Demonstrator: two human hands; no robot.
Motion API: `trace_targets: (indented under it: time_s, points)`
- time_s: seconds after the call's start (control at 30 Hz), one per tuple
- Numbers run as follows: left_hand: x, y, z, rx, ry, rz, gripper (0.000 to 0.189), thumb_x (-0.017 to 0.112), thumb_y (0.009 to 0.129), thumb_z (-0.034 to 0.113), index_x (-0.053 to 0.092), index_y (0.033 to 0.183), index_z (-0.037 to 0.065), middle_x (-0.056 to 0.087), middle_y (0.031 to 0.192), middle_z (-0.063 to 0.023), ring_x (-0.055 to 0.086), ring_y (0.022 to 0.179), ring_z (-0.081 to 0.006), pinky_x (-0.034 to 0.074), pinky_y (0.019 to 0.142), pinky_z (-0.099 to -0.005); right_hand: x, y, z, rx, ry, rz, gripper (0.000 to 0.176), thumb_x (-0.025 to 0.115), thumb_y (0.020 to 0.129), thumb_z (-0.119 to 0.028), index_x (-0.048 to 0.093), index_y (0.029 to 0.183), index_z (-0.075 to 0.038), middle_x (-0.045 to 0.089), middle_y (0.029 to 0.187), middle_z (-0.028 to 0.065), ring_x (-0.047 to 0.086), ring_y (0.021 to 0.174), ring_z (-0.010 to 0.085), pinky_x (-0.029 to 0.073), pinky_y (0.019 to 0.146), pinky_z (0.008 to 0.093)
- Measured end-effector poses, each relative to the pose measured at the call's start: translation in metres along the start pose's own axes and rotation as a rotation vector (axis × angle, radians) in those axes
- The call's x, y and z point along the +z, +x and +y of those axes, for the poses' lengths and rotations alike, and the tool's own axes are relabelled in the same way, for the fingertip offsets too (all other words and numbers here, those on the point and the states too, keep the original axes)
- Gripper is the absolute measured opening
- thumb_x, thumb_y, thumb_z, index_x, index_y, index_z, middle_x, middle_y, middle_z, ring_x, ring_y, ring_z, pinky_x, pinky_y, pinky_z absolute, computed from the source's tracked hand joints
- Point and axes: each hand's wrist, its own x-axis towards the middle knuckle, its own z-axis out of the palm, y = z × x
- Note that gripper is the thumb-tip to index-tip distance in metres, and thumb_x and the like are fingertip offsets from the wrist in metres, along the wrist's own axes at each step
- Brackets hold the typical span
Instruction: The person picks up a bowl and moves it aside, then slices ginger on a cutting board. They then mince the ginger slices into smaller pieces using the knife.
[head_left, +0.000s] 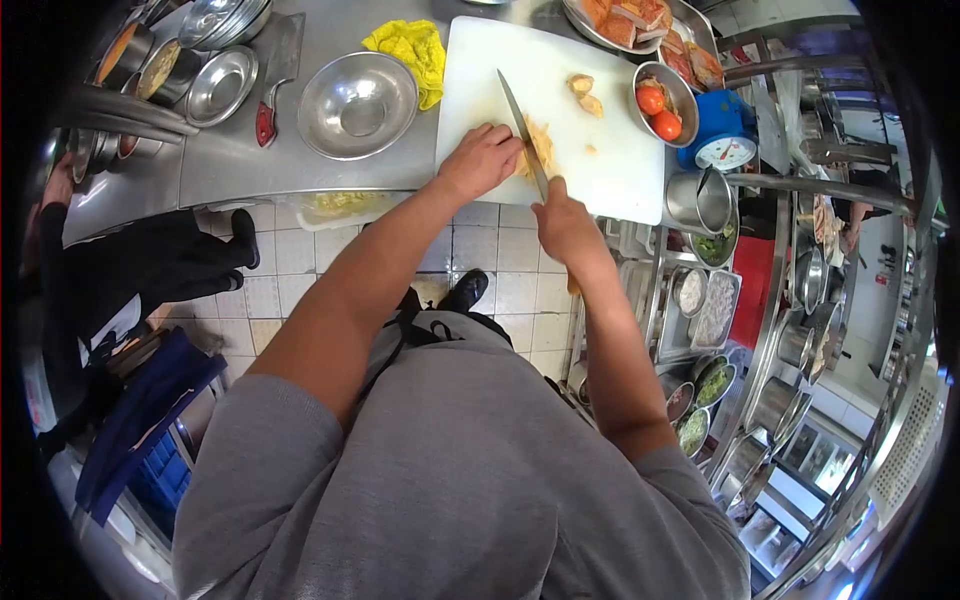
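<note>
Head view: our right grip is closed round the handle of a long knife, blade slanting far left across the white board. Our left grip has its fingers bent beside the blade; can't tell if they pinch anything b/c the tips are partly hidden. Pale yellow slices lie on the board at the blade, mostly to its right; a few chunks sit to the far right. Board's on the metal surface.

Our read: knife's stiff, med. weight, prob. sharp, so hold by handle only. Slices prob. light, soft, a bit slippery; best gathered from the right, away from the edge. Chunks look firm; grab round the middle.
</note>
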Motion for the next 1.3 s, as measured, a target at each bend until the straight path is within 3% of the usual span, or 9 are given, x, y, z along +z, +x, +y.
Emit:
trace_targets:
  time_s: [0.1, 0.23, 0.33, 0.47, 0.73, 0.77, 0.9, 1.1, 1.3]
  points:
    - [0.002, -0.004, 0.0, -0.006, 0.028, -0.023, 0.009, 0.066, 0.081, 0.009, 0.062, 0.09, 0.009, 0.055, 0.086, -0.0083, 0.056, 0.083, -0.0305, 0.05, 0.077, -0.0421, 0.021, 0.008, 0.0, 0.03, 0.012, 0.035, 0.029, 0.056, 0.097, -0.017, 0.038, 0.111, 0.001, 0.066, 0.09, 0.0349, 0.064, 0.09, 0.0531, 0.05, 0.081, 0.0575]
    - [0.003, -0.002, 0.0, -0.002, 0.01, -0.01, 0.01, 0.067, 0.08, 0.009, 0.064, 0.09, 0.009, 0.056, 0.087, -0.008, 0.057, 0.084, -0.0303, 0.05, 0.077, -0.0418, -0.02, -0.006, -0.005, -0.016, 0.044, -0.048, 0.03, 0.057, 0.096, -0.016, 0.037, 0.109, 0.003, 0.064, 0.09, 0.0376, 0.062, 0.091, 0.055, 0.048, 0.081, 0.0595]
    - [0.001, -0.005, 0.003, -0.016, 0.006, -0.02, 0.011, 0.067, 0.08, 0.009, 0.064, 0.09, 0.009, 0.057, 0.088, -0.0079, 0.057, 0.083, -0.0304, 0.05, 0.076, -0.0423, 0.028, 0.011, 0.013, -0.056, 0.11, 0.064, 0.032, 0.058, 0.096, -0.016, 0.037, 0.11, 0.004, 0.063, 0.09, 0.0381, 0.061, 0.091, 0.0559, 0.047, 0.082, 0.06]
    - [0.004, -0.003, -0.002, 0.005, 0.016, 0.007, 0.011, 0.067, 0.08, 0.008, 0.065, 0.091, 0.009, 0.058, 0.087, -0.0078, 0.057, 0.083, -0.0304, 0.05, 0.076, -0.0424, -0.026, -0.007, -0.011, 0.071, 0.091, -0.103, 0.033, 0.058, 0.096, -0.016, 0.037, 0.111, 0.004, 0.063, 0.091, 0.0386, 0.061, 0.094, 0.0559, 0.047, 0.083, 0.0596]
    - [0.001, 0.002, -0.003, -0.022, 0.008, 0.005, 0.01, 0.067, 0.08, 0.009, 0.065, 0.09, 0.009, 0.059, 0.087, -0.0078, 0.059, 0.084, -0.0303, 0.051, 0.078, -0.0414, -0.024, -0.006, -0.015, 0.105, 0.128, -0.124, 0.036, 0.06, 0.096, -0.017, 0.036, 0.112, 0.005, 0.063, 0.091, 0.0391, 0.061, 0.095, 0.0554, 0.049, 0.085, 0.0576]
    - [0.002, -0.004, -0.002, -0.02, 0.012, -0.003, 0.009, 0.067, 0.081, 0.009, 0.065, 0.09, 0.009, 0.059, 0.087, -0.0078, 0.059, 0.085, -0.0302, 0.051, 0.078, -0.0411, 0.002, 0.0, -0.005, 0.032, 0.031, -0.003, 0.036, 0.06, 0.096, -0.016, 0.035, 0.113, 0.004, 0.064, 0.091, 0.0384, 0.062, 0.094, 0.0556, 0.049, 0.085, 0.0573]
    - [0.002, -0.005, 0.004, -0.034, -0.019, -0.057, 0.006, 0.066, 0.082, 0.009, 0.065, 0.089, 0.008, 0.06, 0.087, -0.008, 0.059, 0.087, -0.0307, 0.051, 0.08, -0.0411, 0.023, 0.014, 0.009, 0.157, 0.204, -0.003, 0.035, 0.059, 0.096, -0.017, 0.036, 0.112, 0.004, 0.064, 0.092, 0.0373, 0.062, 0.095, 0.055, 0.05, 0.085, 0.0569]
    - [-0.031, -0.008, -0.012, -0.013, -0.175, -0.2, 0.026, 0.067, 0.086, 0.013, 0.059, 0.109, 0.006, 0.058, 0.11, -0.0146, 0.06, 0.103, -0.0355, 0.05, 0.091, -0.0431, 0.031, 0.022, 0.006, 0.112, 0.125, 0.065, 0.034, 0.059, 0.096, -0.02, 0.038, 0.111, 0.002, 0.067, 0.094, 0.0339, 0.065, 0.094, 0.0508, 0.052, 0.083, 0.0565]
    - [-0.03, -0.003, -0.015, 0.054, -0.17, -0.253, 0.022, 0.069, 0.086, 0.01, 0.059, 0.105, 0.007, 0.058, 0.11, -0.0132, 0.06, 0.103, -0.0346, 0.05, 0.089, -0.0411, 0.03, 0.019, 0.001, 0.134, 0.119, 0.083, 0.033, 0.06, 0.095, -0.02, 0.039, 0.111, 0.001, 0.067, 0.093, 0.0327, 0.066, 0.093, 0.0499, 0.052, 0.083, 0.0564]
